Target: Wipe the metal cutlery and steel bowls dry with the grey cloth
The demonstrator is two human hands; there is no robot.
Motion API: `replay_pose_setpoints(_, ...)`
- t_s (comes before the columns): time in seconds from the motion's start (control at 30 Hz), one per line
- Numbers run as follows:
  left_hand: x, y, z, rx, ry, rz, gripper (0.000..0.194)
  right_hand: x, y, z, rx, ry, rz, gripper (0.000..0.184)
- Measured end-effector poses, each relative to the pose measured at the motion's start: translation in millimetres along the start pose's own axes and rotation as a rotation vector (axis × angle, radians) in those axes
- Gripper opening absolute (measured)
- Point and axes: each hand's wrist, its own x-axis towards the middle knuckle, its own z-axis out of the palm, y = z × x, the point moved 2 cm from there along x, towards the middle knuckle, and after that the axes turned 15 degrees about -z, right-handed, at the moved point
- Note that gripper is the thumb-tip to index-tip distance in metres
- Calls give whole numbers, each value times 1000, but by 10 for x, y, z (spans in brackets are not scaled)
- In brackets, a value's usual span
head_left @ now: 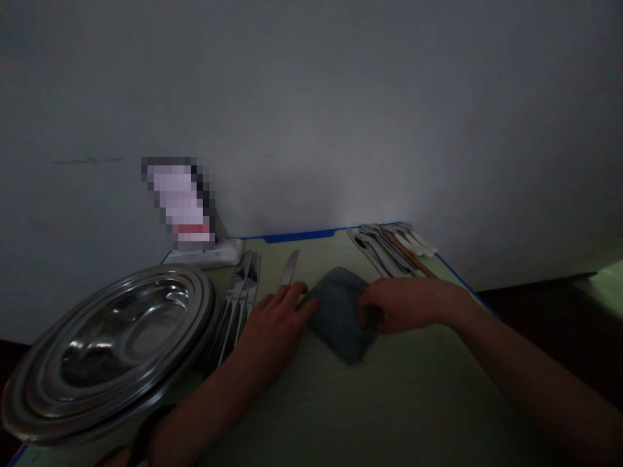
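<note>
On the left, a stack of big, oval-looking, shiny silver metal dishes (129,324) sits on a pale green table with a blue edge (413,389). Just behind the stack is a flat white stand (221,251). A tall pink and black thing, blurred into squares (180,201), leans up on it. Next to the dishes lies a bunch of long, shiny silver eating tools (238,295), side by side.

Then comes the left hand (280,318), palm down, with its fingers a little bent and a little apart. A silver metal knife with a rounded blade (291,267) pokes out past these fingers. The hand hides its handle, so I cannot tell if the fingers grip it. The thumb is at the left side of a square, blue-grey cloth (341,314), which is on the table between the two hands.

The right hand (402,303) is at the cloth's right side with its fingers curled in. They look to be touching the cloth, but I cannot tell if they pinch it. Behind this hand lie silver spoons (377,253), a thin brown stick (406,250) and some white-handled tools (418,241).
</note>
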Motion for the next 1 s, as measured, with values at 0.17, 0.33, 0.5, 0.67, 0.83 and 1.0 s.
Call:
replay_pose_setpoints(0.17, -11, 2, -10, -40, 23, 150, 35, 118, -34, -35, -92, 302, -79, 24)
replay_pose_setpoints(0.33, 9, 14, -30, -80, -89, 113, 34, 328, 43, 61, -181, 519, -205, 40)
replay_pose_setpoints(0.5, 1, -24, -45, 190, 22, -176, 32, 395, 284, 163, -157, 423, -101, 57)
replay_pose_setpoints(0.67, -32, -97, 10, 214, -101, -328, 27, 323, 286, 51, -239, 537, -37, 20)
replay_pose_setpoints(0.83, -37, -109, -45, 106, -302, -406, 31, 313, 294, -35, 165, 733, 126, 11)
replay_pose_setpoints(1.0, -22, -169, -77, 9, -375, -477, 29, 489, 406, 115, 1039, 982, 149, 18)
